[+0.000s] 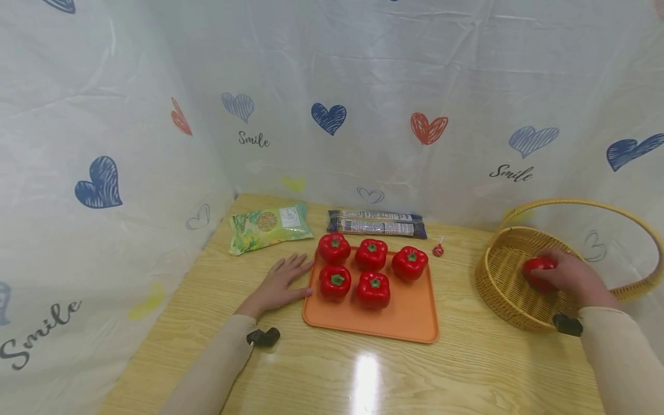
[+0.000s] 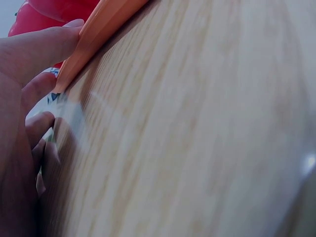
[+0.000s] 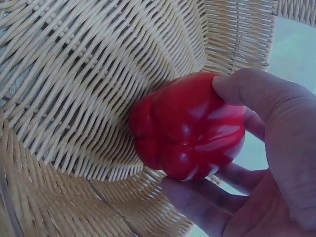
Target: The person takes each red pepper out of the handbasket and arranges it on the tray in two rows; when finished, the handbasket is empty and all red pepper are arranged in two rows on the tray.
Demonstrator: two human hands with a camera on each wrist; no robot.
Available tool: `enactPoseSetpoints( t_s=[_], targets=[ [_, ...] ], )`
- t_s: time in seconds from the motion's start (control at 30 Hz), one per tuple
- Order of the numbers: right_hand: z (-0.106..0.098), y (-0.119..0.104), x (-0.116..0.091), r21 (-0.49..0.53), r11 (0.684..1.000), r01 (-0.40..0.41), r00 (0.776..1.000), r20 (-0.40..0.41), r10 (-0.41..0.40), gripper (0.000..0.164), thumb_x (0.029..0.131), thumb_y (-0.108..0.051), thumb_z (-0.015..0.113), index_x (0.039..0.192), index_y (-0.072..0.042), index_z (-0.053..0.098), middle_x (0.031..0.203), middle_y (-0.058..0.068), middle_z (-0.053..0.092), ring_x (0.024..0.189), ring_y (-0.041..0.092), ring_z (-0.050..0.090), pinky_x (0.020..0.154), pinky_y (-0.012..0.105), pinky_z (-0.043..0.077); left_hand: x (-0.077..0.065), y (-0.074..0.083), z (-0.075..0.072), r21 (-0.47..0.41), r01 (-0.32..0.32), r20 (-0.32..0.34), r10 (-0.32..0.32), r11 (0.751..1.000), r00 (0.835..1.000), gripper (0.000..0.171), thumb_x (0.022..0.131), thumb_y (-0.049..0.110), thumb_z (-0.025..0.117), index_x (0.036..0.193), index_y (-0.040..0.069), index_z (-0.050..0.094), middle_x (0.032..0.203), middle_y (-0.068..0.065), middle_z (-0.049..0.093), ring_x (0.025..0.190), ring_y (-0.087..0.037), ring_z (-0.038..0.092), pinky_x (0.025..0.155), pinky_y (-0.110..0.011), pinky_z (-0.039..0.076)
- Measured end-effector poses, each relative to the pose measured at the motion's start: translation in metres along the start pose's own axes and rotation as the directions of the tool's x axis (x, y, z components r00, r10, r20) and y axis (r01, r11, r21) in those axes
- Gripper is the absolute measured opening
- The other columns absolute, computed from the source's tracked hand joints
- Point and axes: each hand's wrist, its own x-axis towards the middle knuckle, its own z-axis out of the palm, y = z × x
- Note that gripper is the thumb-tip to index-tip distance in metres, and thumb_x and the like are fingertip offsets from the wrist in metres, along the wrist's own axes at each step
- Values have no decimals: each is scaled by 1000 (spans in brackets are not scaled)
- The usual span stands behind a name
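Inside the wicker basket (image 1: 490, 282) at the right, my right hand (image 1: 576, 276) grips a red bell pepper (image 3: 190, 128). In the right wrist view the thumb lies on one side of it and the fingers on the other, with the woven basket bottom right behind. My left hand (image 1: 280, 285) rests with fingers spread at the left edge of the orange tray (image 1: 332, 317), its thumb touching the rim. Several red bell peppers with green stems, one of them a front pepper (image 1: 373, 290), sit on the tray in two rows.
Behind the tray lie a green food packet (image 1: 270, 227) and dark, long packets (image 1: 377, 224). A small red lollipop (image 1: 438, 249) lies between tray and basket. The basket's tall handle (image 1: 586, 202) arches over it. A white curtain with hearts (image 1: 363, 75) borders the table.
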Motion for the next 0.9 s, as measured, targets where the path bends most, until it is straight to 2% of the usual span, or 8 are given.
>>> enactPoseSetpoints(
  t_s=[0.37, 0.57, 0.9],
  targets=[
    [-1, 3, 0, -59, 996, 71, 997, 3, -71, 46, 98, -29, 68, 122, 9, 57, 98, 27, 66, 88, 40, 62, 76, 56, 49, 0, -2, 2, 9, 2, 2, -2, 1000, 1000, 76, 95, 51, 65, 158, 18, 39, 166, -13, 26, 156, -34, 12, 124, -55, 5],
    [0, 6, -1, -57, 996, 75, 997, 1, -75, 50, 97, -31, 68, 124, 10, 55, 99, 28, 66, 90, 43, 61, 77, 57, 48, -1, -2, 2, 1, 4, 0, -4, 1000, 1000, 76, 95, 51, 66, 158, 18, 40, 166, -12, 26, 156, -34, 12, 124, -55, 4],
    [1, 3, -8, 14, 999, 43, 999, 5, -43, 58, 98, -38, 68, 128, 9, 54, 103, 27, 66, 93, 41, 61, 77, 56, 50, 0, -2, 2, 17, -2, 4, 2, 1000, 1000, 76, 96, 52, 65, 159, 19, 39, 167, -12, 25, 156, -33, 12, 124, -54, 4]
  ],
)
